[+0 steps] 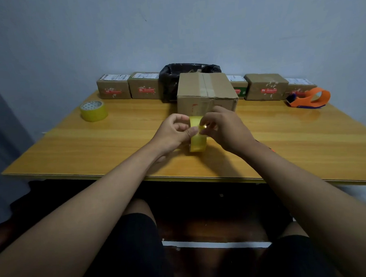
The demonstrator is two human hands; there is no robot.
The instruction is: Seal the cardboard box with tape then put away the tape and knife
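Both hands grip a yellow tape roll [197, 137] standing on edge on the wooden surface [114, 146], just in front of the cardboard box [205, 92]: the left hand [173, 132] pinches its left side, the right hand [224, 127] picks at its top.

Both hands — left hand [173, 132], right hand [224, 127] — pinch the tape roll [197, 143], seemingly upright, before the cardboard box [205, 92].

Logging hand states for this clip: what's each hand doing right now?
Left hand: closed on the yellow tape roll, holding it upright.
Right hand: fingertips pinching at the same roll's top edge.
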